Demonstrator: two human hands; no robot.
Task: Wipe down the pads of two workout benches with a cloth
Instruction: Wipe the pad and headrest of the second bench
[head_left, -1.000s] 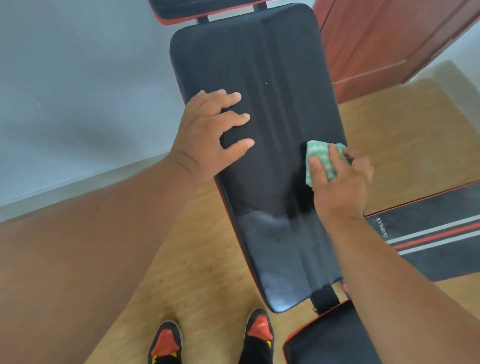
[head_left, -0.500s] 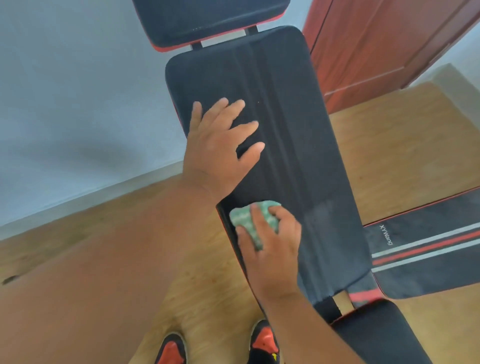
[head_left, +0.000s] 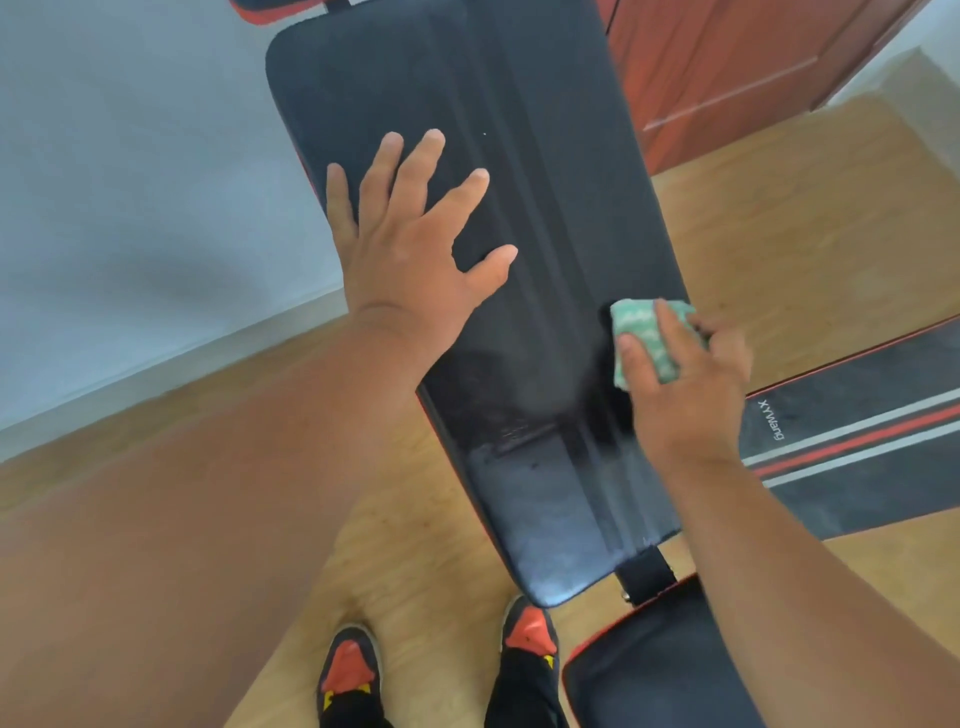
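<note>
A long black back pad of a workout bench with red trim runs from the top of the view down toward my feet. My left hand lies flat on its left side, fingers spread and straight. My right hand grips a folded green-and-white cloth and presses it against the pad's right edge. The lower part of the pad looks streaked and shiny. A black seat pad of the same bench shows at the bottom right.
A second bench pad, black with red and grey stripes, lies on the right. The wooden floor surrounds the benches. A grey wall stands on the left, a red-brown door at the top right. My shoes stand below the pad.
My right hand has swept the cloth from the pad's left edge across to its right edge. My left hand stays flat on the pad, its fingers more spread.
</note>
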